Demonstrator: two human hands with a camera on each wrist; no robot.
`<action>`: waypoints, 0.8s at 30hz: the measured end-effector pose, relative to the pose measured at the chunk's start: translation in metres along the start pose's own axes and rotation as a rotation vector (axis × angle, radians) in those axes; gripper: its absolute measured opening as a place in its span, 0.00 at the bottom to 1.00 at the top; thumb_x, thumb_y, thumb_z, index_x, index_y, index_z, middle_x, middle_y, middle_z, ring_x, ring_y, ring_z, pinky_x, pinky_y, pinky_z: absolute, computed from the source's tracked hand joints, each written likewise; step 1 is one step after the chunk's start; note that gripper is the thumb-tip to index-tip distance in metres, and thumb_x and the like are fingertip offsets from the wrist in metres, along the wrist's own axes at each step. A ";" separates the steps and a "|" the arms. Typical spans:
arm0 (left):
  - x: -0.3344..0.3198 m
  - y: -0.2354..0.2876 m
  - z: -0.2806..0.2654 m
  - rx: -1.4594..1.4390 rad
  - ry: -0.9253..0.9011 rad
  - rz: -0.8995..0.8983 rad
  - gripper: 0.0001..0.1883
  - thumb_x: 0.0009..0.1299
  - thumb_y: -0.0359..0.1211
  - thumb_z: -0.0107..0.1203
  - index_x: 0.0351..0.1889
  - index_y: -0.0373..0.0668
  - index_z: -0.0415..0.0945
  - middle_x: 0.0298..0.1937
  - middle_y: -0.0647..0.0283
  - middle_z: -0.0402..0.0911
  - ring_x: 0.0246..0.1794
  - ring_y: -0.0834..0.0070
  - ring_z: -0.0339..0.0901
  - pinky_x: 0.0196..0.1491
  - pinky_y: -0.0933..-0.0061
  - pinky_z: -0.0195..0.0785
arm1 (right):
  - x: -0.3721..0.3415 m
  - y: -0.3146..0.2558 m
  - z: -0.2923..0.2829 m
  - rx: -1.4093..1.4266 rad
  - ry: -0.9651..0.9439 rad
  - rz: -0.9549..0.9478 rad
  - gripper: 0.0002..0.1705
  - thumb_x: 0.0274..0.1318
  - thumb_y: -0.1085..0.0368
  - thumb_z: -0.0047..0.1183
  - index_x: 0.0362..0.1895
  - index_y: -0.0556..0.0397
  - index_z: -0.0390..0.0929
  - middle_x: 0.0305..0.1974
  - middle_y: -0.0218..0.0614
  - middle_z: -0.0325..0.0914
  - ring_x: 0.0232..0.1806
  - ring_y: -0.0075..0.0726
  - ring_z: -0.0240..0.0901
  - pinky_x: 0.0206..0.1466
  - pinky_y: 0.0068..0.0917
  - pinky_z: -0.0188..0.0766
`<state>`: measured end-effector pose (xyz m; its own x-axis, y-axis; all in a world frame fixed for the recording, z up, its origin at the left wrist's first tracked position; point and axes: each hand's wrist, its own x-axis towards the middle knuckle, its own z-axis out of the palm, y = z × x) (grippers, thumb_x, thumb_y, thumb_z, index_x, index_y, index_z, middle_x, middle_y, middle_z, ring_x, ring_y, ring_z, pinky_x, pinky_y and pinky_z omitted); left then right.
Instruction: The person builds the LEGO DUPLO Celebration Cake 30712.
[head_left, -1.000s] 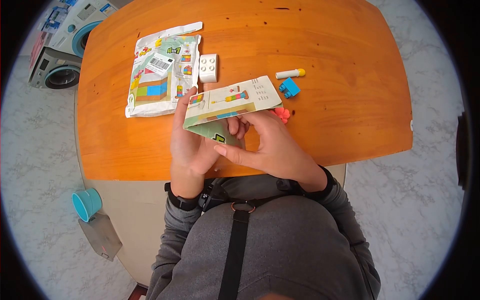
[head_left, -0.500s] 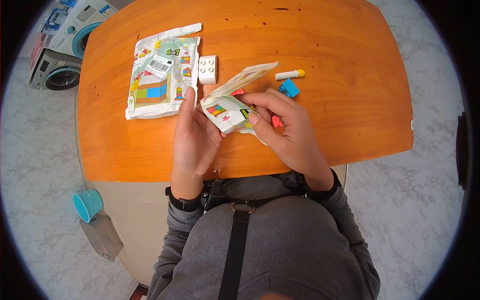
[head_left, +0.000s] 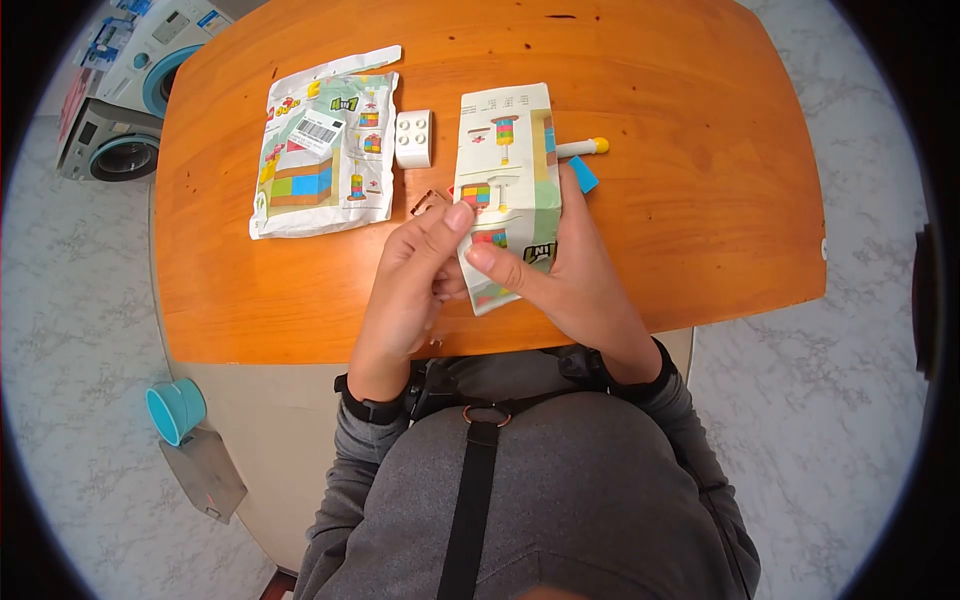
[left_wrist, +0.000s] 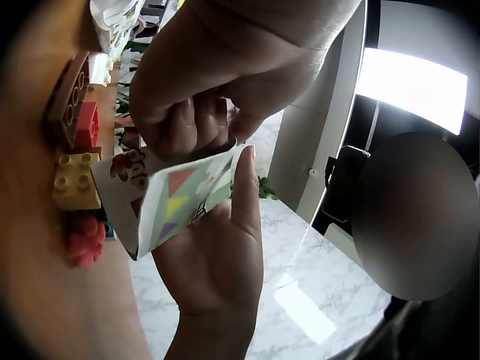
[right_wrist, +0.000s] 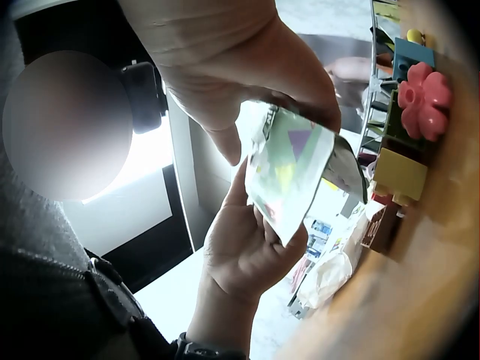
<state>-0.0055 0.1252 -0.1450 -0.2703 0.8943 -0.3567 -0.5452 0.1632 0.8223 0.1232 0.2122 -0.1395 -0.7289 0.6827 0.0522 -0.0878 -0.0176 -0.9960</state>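
Lengthwise away from torso (head_left: pixel 570 470), leaflet (head_left: pixel 508 130) in the grip of left hand (head_left: pixel 412 262) and right hand (head_left: pixel 578 280)

1. Hands: a left hand (head_left: pixel 412 265) and a right hand (head_left: pixel 575 272), two in all.
2. One folded leaflet (head_left: pixel 505 130), held by both.
3. One printed bag (head_left: pixel 322 172), far left.
4. One white block (head_left: pixel 413 142) (four studs on the face showing).
5. One white stick (head_left: pixel 576 149) with one yellow tip, far right.
6. One blue block (head_left: pixel 584 176).
7. One yellow block (left_wrist: pixel 77 182), one red block (left_wrist: pixel 87 125).
8. One pink-red flower (right_wrist: pixel 426 103).
9. Two front-loading machines (head_left: pixel 120 152), far left.
10. One turquoise bucket (head_left: pixel 175 412), near left.
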 end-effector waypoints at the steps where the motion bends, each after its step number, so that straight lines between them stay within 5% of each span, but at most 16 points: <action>1: -0.001 0.000 0.003 0.001 0.000 0.000 0.19 0.71 0.46 0.47 0.41 0.38 0.74 0.22 0.75 0.71 0.16 0.91 0.59 0.19 0.86 0.50 | 0.000 -0.003 0.001 0.000 0.000 0.000 0.30 0.54 0.54 0.58 0.52 0.59 0.61 0.45 0.41 0.72 0.45 0.30 0.72 0.44 0.26 0.70; 3: -0.001 0.001 0.012 0.105 0.108 0.090 0.19 0.71 0.46 0.48 0.31 0.39 0.76 0.16 0.79 0.62 0.15 0.92 0.49 0.18 0.83 0.39 | 0.001 -0.006 0.003 0.137 0.007 0.020 0.26 0.57 0.56 0.54 0.52 0.60 0.61 0.43 0.41 0.74 0.45 0.28 0.72 0.43 0.26 0.70; 10: -0.001 -0.021 0.013 0.470 0.101 0.325 0.21 0.70 0.38 0.52 0.16 0.37 0.66 0.13 0.76 0.55 0.17 0.89 0.47 0.19 0.79 0.39 | -0.002 0.002 -0.012 0.010 0.062 0.029 0.23 0.58 0.62 0.50 0.53 0.62 0.61 0.42 0.43 0.76 0.43 0.28 0.74 0.44 0.27 0.70; 13: -0.001 -0.020 0.011 0.553 0.095 0.321 0.20 0.70 0.38 0.52 0.17 0.37 0.67 0.13 0.75 0.55 0.17 0.89 0.47 0.19 0.79 0.40 | -0.005 0.003 -0.015 -0.085 0.065 0.028 0.23 0.57 0.63 0.50 0.53 0.61 0.62 0.44 0.44 0.76 0.42 0.29 0.74 0.44 0.27 0.70; 21: -0.003 -0.025 0.003 0.600 0.130 0.305 0.17 0.67 0.41 0.56 0.23 0.38 0.71 0.11 0.75 0.56 0.14 0.88 0.48 0.18 0.79 0.40 | -0.014 0.004 -0.011 -0.262 -0.026 0.143 0.20 0.49 0.71 0.47 0.48 0.59 0.60 0.43 0.50 0.70 0.49 0.57 0.66 0.51 0.42 0.60; 24: -0.007 -0.021 0.004 0.713 0.139 0.263 0.18 0.63 0.45 0.60 0.29 0.38 0.72 0.11 0.74 0.56 0.13 0.87 0.49 0.18 0.78 0.40 | -0.018 0.003 -0.008 -0.271 -0.062 0.032 0.24 0.49 0.72 0.47 0.53 0.60 0.58 0.46 0.52 0.69 0.49 0.56 0.66 0.53 0.41 0.61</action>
<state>0.0112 0.1167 -0.1579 -0.4435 0.8877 -0.1235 0.1806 0.2235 0.9578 0.1421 0.2058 -0.1439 -0.7690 0.6390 0.0162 0.1148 0.1631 -0.9799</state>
